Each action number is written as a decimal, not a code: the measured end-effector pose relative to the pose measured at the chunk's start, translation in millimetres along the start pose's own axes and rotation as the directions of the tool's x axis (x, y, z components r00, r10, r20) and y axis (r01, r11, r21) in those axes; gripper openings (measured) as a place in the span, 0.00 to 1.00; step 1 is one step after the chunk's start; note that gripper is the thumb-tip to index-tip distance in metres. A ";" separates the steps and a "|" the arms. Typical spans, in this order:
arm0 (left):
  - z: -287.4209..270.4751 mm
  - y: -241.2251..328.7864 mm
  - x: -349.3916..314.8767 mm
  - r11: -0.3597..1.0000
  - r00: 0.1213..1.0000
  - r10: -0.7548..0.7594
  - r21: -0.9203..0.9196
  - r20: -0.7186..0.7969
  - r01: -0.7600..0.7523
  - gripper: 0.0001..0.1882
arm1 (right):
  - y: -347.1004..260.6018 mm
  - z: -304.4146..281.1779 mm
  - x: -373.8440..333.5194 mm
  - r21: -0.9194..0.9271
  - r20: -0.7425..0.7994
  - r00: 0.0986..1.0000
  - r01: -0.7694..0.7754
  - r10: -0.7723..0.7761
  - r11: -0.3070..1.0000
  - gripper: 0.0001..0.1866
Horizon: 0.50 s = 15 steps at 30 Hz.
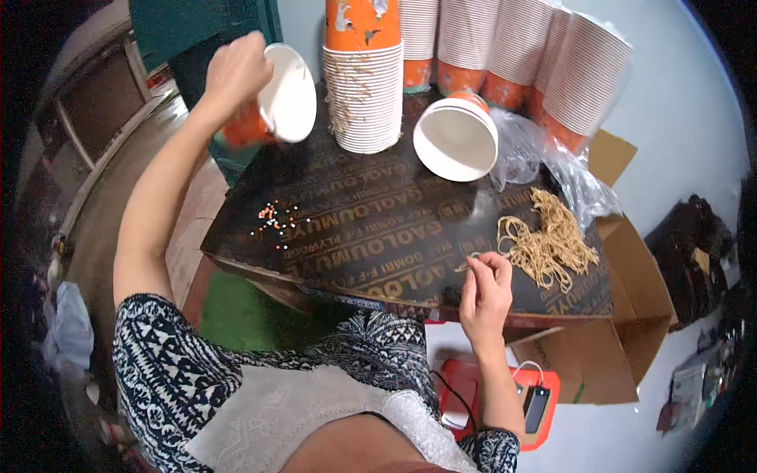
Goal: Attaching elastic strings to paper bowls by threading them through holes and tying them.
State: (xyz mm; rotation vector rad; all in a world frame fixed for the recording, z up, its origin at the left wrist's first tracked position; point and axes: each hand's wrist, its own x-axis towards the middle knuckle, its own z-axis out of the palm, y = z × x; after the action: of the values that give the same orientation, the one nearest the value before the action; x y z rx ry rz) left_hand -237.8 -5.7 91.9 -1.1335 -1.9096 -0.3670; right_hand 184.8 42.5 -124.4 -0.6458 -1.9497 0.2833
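My left hand is raised over the far left of the table, closed on an orange paper bucket tipped so its white inside shows. Its fingertips are partly hidden. Near the front edge, my right hand pinches a thin tan cord between thumb and fingers, beside a tangled heap of tan cords. Small orange, white and dark beads lie scattered at the table's left. Between the hands, a second paper bucket rests on its side, mouth toward me.
A tall stack of upside-down buckets, bits of cord along its rims, stands at the back. More bucket stacks in clear plastic line the wall, beside a crumpled plastic bag. An open cardboard box and red stool are at right.
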 end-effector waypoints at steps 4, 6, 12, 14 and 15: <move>33.2 -25.8 82.1 0.954 0.990 0.100 0.292 -0.098 -0.068 0.07 | 14.4 7.9 3.4 0.098 0.040 0.998 -0.057 0.054 0.994 0.09; 38.6 -20.8 121.1 0.898 0.983 0.154 0.428 -0.100 -0.097 0.08 | 18.8 9.2 4.2 0.133 0.064 0.996 -0.074 0.066 0.988 0.08; 63.6 33.7 215.1 0.891 0.819 0.443 0.076 -0.364 -0.448 0.05 | 12.7 -0.8 -3.1 0.137 0.098 0.988 -0.136 0.123 0.981 0.08; 86.0 57.1 239.0 0.900 0.883 0.435 0.123 -0.175 -0.419 0.06 | 11.3 -2.0 -8.5 0.143 0.101 0.984 -0.163 0.149 0.976 0.09; 99.0 61.8 245.3 0.894 0.893 0.441 0.135 -0.094 -0.427 0.06 | 8.4 -3.6 -8.2 0.171 0.084 0.984 -0.167 0.154 0.971 0.09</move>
State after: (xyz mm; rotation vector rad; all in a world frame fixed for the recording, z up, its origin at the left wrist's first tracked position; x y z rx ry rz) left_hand -291.9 228.5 218.4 -1.3880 -1.4938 -0.0768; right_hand 193.4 44.6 -132.9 -0.6847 -1.9154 0.5806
